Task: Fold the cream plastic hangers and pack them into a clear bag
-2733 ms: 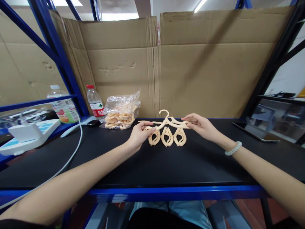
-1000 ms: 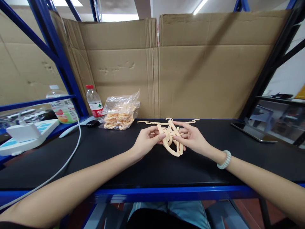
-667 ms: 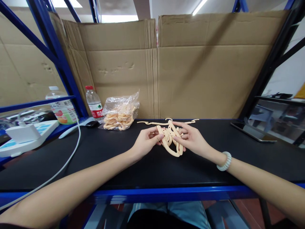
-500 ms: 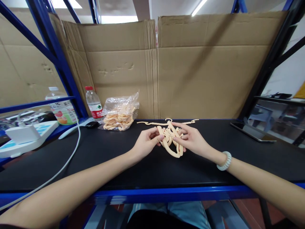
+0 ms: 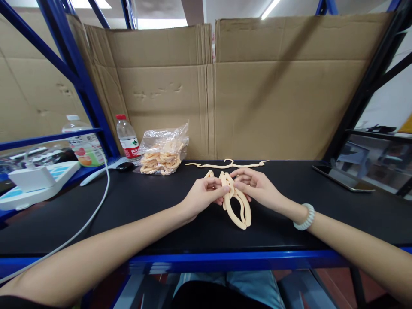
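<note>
The hands hide much of the small stuff here. The left hand (image 5: 206, 195) pinches the top of a folded hanger (image 5: 247, 210), with its thumb in front. The right hand (image 5: 257, 186) grips the same top from the other side, fingers curled. I can't see the held hanger's hook, or tell if its rounded end touches the desk (image 5: 161, 231). That end points to the desk's near edge. Only a bit of another folded hanger (image 5: 209, 173) peeks out behind the left hand. The clear bag (image 5: 164, 156) is shiny and crinkled, so the pieces inside are hard to count.

Just before, the held hanger's two arms were farther apart; now they sit closer and the loop is lower. The open hanger (image 5: 214, 166) still lies along the far edge.
</note>
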### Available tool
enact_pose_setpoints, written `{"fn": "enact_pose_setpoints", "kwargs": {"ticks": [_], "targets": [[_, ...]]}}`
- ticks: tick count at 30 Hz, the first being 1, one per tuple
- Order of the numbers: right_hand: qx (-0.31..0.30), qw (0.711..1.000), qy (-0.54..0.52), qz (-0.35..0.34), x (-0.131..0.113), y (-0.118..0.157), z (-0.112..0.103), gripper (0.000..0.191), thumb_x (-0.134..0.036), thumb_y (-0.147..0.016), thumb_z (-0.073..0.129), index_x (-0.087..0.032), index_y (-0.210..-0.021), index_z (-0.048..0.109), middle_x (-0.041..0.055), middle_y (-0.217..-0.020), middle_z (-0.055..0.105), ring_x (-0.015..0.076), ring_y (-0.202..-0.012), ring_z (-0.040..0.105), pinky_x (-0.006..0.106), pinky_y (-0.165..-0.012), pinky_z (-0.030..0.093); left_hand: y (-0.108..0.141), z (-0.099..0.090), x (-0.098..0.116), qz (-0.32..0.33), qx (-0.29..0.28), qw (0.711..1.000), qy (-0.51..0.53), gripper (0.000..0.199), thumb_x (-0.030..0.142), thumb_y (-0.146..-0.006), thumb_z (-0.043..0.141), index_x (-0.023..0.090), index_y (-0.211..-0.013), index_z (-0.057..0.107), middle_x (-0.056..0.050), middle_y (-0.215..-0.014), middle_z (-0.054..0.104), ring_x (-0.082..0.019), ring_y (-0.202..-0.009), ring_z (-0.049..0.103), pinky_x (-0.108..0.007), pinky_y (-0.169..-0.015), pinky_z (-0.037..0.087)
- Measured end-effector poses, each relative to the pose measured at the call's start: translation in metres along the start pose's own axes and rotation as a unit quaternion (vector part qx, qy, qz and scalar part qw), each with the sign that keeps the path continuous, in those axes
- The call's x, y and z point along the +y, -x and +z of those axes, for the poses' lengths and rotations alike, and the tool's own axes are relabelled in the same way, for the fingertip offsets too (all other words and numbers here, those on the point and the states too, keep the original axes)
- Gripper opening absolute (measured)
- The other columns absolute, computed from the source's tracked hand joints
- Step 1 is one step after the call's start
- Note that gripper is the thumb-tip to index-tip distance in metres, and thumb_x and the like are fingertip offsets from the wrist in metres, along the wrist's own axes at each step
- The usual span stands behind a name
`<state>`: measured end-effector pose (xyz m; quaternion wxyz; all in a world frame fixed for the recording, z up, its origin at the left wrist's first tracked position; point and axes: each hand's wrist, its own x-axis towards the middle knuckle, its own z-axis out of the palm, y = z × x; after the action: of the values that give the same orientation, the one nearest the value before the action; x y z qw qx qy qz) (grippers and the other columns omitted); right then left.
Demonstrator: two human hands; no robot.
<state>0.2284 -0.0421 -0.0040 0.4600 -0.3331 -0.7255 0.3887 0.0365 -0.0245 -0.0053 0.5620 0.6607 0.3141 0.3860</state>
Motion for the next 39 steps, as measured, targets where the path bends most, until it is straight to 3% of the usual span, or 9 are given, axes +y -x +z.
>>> {"fn": "enact_pose_setpoints", "kwargs": {"ticks": [5,9,12,14,19,24,35,37,39], "targets": [[-0.016,1.0,-0.016,0.015,-0.005,-0.003,-0.001,0.046,-0.034,-0.08,0.066,-0.018,-0.12,0.051,-0.0024,-0.071,0.055,0.0058,-0.048,0.045,0.016,-0.037,0.033,0.0,0.002,-0.002,-0.017,0.014,0.999,0.023,0.039,0.036,-0.067,0.079,0.011,-0.094,0.065,-0.005,-0.073,0.068,-0.009,-0.057,0.06,-0.021,-0.058,0.051],[0.046,0.998,-0.037,0.037,0.006,-0.012,-0.032,0.046,-0.034,-0.08,0.066,-0.017,-0.121,0.052,0.0005,-0.076,0.059,0.0047,-0.047,0.042,0.016,-0.037,0.03,-0.002,-0.003,0.0,0.017,0.062,0.998,0.021,0.042,0.034,-0.068,0.078,0.013,-0.102,0.064,-0.007,-0.088,0.068,-0.01,-0.06,0.063,-0.022,-0.059,0.053],[0.114,0.987,-0.033,0.109,0.023,-0.017,-0.065,0.042,-0.026,-0.078,0.067,-0.014,-0.117,0.055,-0.0041,-0.059,0.051,0.0042,-0.041,0.033,0.017,-0.034,0.023,-0.005,-0.008,0.004,0.035,0.089,0.995,-0.009,0.036,0.032,-0.069,0.076,0.013,-0.098,0.066,-0.005,-0.083,0.067,-0.011,-0.059,0.063,-0.021,-0.056,0.051],[0.127,0.976,-0.008,0.175,0.034,-0.019,-0.081,0.038,-0.019,-0.078,0.065,-0.011,-0.114,0.057,-0.0057,-0.053,0.046,0.0042,-0.039,0.03,0.016,-0.032,0.02,-0.008,-0.011,0.005,0.035,0.103,0.994,-0.017,0.035,0.031,-0.07,0.076,0.012,-0.097,0.065,-0.005,-0.08,0.066,-0.011,-0.059,0.062,-0.021,-0.055,0.051],[0.106,0.959,0.056,0.257,0.052,-0.022,-0.089,0.022,-0.01,-0.08,0.057,-0.008,-0.102,0.06,-0.0063,-0.045,0.042,0.0037,-0.033,0.03,0.015,-0.029,0.023,-0.017,-0.024,0.004,0.045,0.142,0.989,-0.008,0.035,0.027,-0.067,0.075,0.01,-0.095,0.064,-0.005,-0.079,0.066,-0.009,-0.056,0.06,-0.021,-0.056,0.051],[0.075,0.952,0.154,0.254,0.052,-0.022,-0.088,0.022,-0.007,-0.084,0.051,-0.005,-0.105,0.057,-0.0044,-0.041,0.048,0.0059,-0.03,0.038,0.016,-0.03,0.027,-0.021,-0.03,0.004,0.036,0.17,0.985,-0.015,0.031,0.025,-0.066,0.073,0.009,-0.091,0.064,-0.007,-0.08,0.067,-0.01,-0.057,0.061,-0.023,-0.057,0.051],[0.05,0.92,0.276,0.274,0.048,-0.024,-0.095,0.023,-0.01,-0.078,0.055,-0.012,-0.099,0.065,-0.0001,-0.055,0.058,0.0086,-0.035,0.047,0.022,-0.036,0.042,-0.021,-0.03,0.001,0.032,0.14,0.989,-0.028,0.028,0.023,-0.064,0.074,0.01,-0.087,0.063,-0.004,-0.076,0.064,-0.009,-0.055,0.058,-0.02,-0.052,0.048],[0.045,0.906,0.348,0.238,0.052,-0.027,-0.103,0.023,-0.01,-0.078,0.054,-0.013,-0.096,0.068,0.0029,-0.063,0.062,0.01,-0.039,0.051,0.024,-0.042,0.045,-0.021,-0.031,0.001,0.031,0.142,0.989,-0.03,0.027,0.022,-0.064,0.073,0.011,-0.087,0.064,-0.005,-0.077,0.065,-0.009,-0.055,0.058,-0.02,-0.051,0.048],[0.062,0.879,0.448,0.149,0.058,-0.032,-0.113,0.026,-0.007,-0.079,0.05,-0.014,-0.095,0.07,0.0075,-0.075,0.067,0.0152,-0.056,0.06,0.028,-0.058,0.051,-0.021,-0.031,0.001,0.032,0.144,0.989,-0.028,0.026,0.022,-0.064,0.072,0.011,-0.086,0.064,-0.006,-0.078,0.066,-0.009,-0.054,0.058,-0.021,-0.051,0.048]]}}
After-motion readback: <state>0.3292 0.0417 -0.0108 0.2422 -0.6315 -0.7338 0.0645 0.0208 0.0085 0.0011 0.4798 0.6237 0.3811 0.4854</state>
